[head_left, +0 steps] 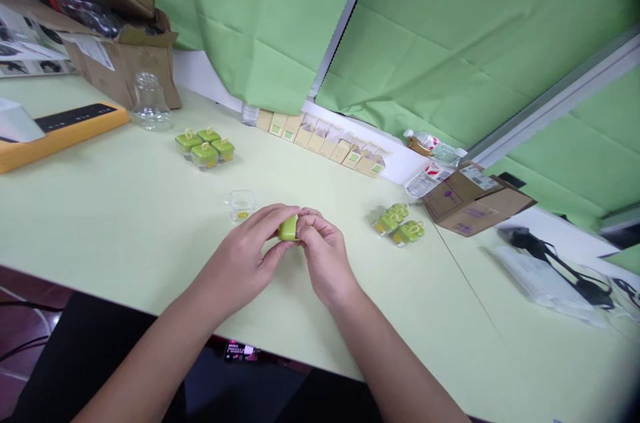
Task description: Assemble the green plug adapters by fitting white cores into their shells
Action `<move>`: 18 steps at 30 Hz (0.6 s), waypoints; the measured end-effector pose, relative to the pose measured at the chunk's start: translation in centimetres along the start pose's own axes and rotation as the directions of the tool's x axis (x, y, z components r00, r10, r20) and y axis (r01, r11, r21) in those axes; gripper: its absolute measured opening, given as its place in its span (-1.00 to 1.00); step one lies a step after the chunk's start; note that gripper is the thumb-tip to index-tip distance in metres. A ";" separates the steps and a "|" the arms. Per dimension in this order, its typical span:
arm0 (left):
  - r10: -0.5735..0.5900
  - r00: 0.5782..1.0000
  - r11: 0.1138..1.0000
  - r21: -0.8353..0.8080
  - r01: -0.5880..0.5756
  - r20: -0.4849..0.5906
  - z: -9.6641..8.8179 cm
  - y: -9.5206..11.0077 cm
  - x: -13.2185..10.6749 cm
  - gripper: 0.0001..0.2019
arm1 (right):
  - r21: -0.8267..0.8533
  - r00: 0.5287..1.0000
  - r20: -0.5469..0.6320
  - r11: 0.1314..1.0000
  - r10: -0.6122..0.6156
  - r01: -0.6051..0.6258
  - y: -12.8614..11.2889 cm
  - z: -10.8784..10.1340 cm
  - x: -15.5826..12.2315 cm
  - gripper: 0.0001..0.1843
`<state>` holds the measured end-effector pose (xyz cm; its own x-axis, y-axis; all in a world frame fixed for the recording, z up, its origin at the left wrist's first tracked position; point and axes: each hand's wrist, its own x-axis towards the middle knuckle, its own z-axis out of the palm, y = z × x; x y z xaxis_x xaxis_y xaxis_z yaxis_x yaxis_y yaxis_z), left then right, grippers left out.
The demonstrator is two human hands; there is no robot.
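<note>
Both my hands meet over the pale green table (pixel 125 223), pinching a small green lid (pixel 289 228) between them. My left hand (pixel 250 253) grips it from the left, my right hand (pixel 323 253) from the right, fingers curled round it. Just left of my hands stands a small clear glass cup (pixel 241 204) with nothing on top. Several lidded green jars (pixel 205 145) stand in a cluster farther back on the left. To the right of my hands lie several green lids (pixel 399 223) in a loose group.
A row of small beige cartons (pixel 320 136) lines the back wall under green curtains. A clear glass dome (pixel 150 103) and cardboard boxes (pixel 115 43) sit far left, beside a yellow device (pixel 60 130). A flat brown box (pixel 473 200) and bagged cables (pixel 555 270) lie right.
</note>
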<state>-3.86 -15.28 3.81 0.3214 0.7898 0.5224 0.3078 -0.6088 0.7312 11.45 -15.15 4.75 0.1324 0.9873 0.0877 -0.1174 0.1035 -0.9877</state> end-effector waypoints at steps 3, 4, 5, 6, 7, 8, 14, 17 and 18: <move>-0.053 0.997 0.999 0.000 0.053 -0.053 -0.2 -0.4 0.0 -0.56 | 0.096 0.998 -0.041 0.994 0.056 -0.052 -0.6 -0.6 0.3 -0.89; -0.067 0.995 0.998 -0.005 0.067 -0.078 -0.3 -0.5 0.1 -0.57 | 0.139 0.996 -0.060 0.988 0.073 -0.064 -0.8 -0.8 0.4 -0.90; -0.078 0.992 0.997 -0.011 0.078 -0.100 -0.3 -0.6 0.1 -0.57 | 0.182 0.993 -0.074 0.981 0.088 -0.074 -1.1 -1.0 0.5 -0.90; -0.088 0.989 0.996 -0.017 0.087 -0.116 -0.3 -0.6 0.1 -0.57 | 0.218 0.991 -0.082 0.972 0.103 -0.083 -1.2 -1.1 0.6 -0.90; -0.097 0.988 0.995 -0.022 0.095 -0.122 -0.3 -0.6 0.1 -0.58 | 0.245 0.990 -0.085 0.965 0.116 -0.092 -1.4 -1.3 0.7 -0.89; -0.104 0.988 0.994 -0.025 0.102 -0.118 -0.3 -0.6 0.1 -0.59 | 0.258 0.989 -0.082 0.961 0.126 -0.101 -1.4 -1.4 0.8 -0.88; -0.127 0.989 0.992 -0.024 0.126 -0.072 -0.2 -0.4 0.1 -0.59 | 0.261 0.983 -0.078 0.955 0.164 -0.138 -0.8 -1.7 1.1 -0.86; -0.117 0.991 0.993 -0.023 0.115 -0.072 -0.2 -0.4 0.1 -0.61 | 0.242 0.984 -0.068 0.959 0.167 -0.146 -0.7 -1.8 1.1 -0.81; -0.115 0.991 0.993 -0.024 0.114 -0.070 -0.2 -0.4 0.1 -0.61 | 0.220 0.984 -0.057 0.963 0.169 -0.153 -0.7 -1.8 1.1 -0.81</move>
<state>-4.15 -14.98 3.69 0.2202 0.8581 0.4639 0.3213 -0.5128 0.7961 13.49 -14.35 5.33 0.1665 0.9821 -0.0885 -0.3501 -0.0250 -0.9364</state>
